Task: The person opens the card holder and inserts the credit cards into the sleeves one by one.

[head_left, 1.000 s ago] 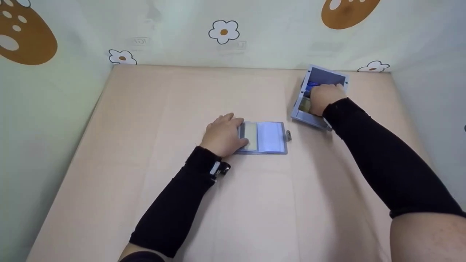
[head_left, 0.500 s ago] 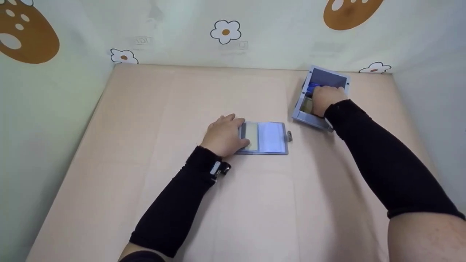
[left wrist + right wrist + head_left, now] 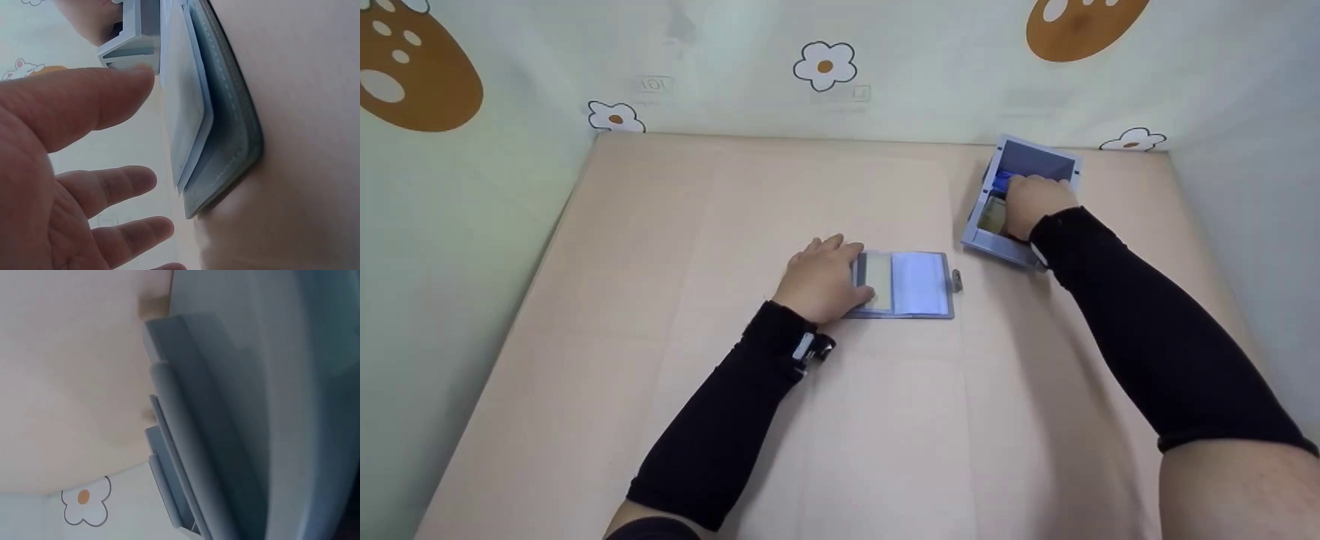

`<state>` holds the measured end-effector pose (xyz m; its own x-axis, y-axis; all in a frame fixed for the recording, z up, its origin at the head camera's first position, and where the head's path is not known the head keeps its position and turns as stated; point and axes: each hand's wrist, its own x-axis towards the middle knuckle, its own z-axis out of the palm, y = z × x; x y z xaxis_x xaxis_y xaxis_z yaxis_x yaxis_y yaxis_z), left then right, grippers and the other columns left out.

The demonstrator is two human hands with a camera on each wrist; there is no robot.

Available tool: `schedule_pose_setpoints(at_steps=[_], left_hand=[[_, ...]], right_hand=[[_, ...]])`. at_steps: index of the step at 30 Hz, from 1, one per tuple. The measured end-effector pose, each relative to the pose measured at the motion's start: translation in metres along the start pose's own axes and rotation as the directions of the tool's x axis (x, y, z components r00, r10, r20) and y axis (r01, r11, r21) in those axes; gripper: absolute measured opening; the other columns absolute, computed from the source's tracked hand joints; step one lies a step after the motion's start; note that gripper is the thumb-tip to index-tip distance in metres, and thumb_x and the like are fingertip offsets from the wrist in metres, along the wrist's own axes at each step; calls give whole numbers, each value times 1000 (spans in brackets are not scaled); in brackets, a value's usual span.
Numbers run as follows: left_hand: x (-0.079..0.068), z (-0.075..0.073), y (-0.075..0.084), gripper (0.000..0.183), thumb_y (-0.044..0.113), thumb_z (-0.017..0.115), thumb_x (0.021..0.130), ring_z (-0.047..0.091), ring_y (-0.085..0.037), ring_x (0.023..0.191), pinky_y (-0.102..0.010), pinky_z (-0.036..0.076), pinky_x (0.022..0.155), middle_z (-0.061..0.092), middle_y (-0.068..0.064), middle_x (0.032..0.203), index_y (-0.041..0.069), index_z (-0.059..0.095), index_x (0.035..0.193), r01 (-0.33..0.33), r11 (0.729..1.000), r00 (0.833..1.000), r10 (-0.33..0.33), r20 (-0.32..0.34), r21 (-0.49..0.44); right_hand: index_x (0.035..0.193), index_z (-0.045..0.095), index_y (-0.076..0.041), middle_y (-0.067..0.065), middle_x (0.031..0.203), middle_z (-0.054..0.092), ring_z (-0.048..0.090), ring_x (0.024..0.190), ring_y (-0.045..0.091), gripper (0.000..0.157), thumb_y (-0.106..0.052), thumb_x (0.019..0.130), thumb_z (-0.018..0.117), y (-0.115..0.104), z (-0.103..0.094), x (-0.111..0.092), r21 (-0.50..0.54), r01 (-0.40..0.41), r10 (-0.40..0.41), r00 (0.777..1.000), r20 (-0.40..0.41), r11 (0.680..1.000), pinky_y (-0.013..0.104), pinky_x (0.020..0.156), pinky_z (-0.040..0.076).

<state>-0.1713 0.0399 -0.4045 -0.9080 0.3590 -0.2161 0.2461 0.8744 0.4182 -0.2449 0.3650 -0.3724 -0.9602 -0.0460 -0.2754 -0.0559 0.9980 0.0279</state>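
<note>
From the card holder (image 3: 921, 285), lying open on the tabletop (image 3: 885, 420), could get leaves (image 3: 185, 104) flipping up, being angled off the cover (image 3: 230, 140) with only loosely spread, ungripping fingers of the left hand (image 3: 819, 283) over the left part. Farther right, could tip the box (image 3: 997, 246) by catching it with the right hand (image 3: 1039, 205), down inside. Cannot tell its grip, with fingers hidden; might jostle the blue item (image 3: 1002, 180).

Pale walls (image 3: 727, 97), flower prints (image 3: 825, 66), beige tabletop (image 3: 660, 225)
</note>
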Motion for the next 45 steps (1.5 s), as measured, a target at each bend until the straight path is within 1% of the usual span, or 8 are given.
schedule_pose_setpoints(at_steps=[8,15,24,34,37,41,43,45], left_hand=[[-1,0,0,74,47,73,95,29,-45,158,-61,24,128,37,-15,169,18,49,158,4,1000,1000,-4,0,-2],[-1,0,1,73,46,74,95,30,-45,158,-61,25,128,39,-15,168,18,50,158,3,1000,1000,-3,-5,3],[-2,-1,1,74,46,74,94,28,-46,158,-62,23,128,38,-15,169,18,49,158,6,1000,1000,-6,-7,-3],[-2,-1,1,74,47,74,94,27,-46,158,-63,23,128,37,-15,169,18,49,158,5,1000,1000,-5,-4,3],[-1,-1,1,74,47,74,94,27,-46,158,-63,23,128,37,-15,169,18,49,158,4,1000,1000,-4,-2,6],[-1,-2,1,74,47,74,95,28,-46,158,-63,22,128,38,-15,169,17,50,157,2,1000,1000,-2,-4,5],[-2,-2,1,73,47,74,95,28,-47,158,-63,22,128,38,-15,169,17,50,157,1,1000,1000,-1,-4,3],[-2,-2,1,73,47,74,94,29,-47,158,-64,23,128,39,-15,169,17,51,157,-1,1000,1000,1,-6,1]], right_hand=[[129,52,18,39,120,64,63,116,51,44,-4,92,57,-2,-1,-2,-9,1,-1,1000,-15,1000,70,105,45],[125,53,18,38,113,65,67,105,49,37,-4,94,54,-4,-2,-4,-23,14,-15,999,-41,1000,65,88,57],[125,50,16,37,111,65,68,101,46,36,-3,94,55,-4,0,-6,6,12,-12,997,-74,1000,62,83,58],[136,52,14,38,122,65,66,109,47,46,-3,93,57,1,-6,-3,114,-5,8,1000,-28,993,63,95,55],[128,57,11,33,117,68,65,102,43,35,-2,96,53,2,-7,-6,137,0,4,1000,-24,991,61,94,55],[114,60,5,26,109,67,63,93,38,20,0,96,52,4,-13,-14,207,15,-5,999,-49,978,56,86,55],[116,60,5,27,112,67,62,94,39,22,0,97,52,4,-16,-20,264,9,8,998,-63,965,55,86,55],[126,59,5,29,120,66,62,99,40,30,0,97,50,5,-21,-26,321,-10,34,997,-71,947,57,88,55]])
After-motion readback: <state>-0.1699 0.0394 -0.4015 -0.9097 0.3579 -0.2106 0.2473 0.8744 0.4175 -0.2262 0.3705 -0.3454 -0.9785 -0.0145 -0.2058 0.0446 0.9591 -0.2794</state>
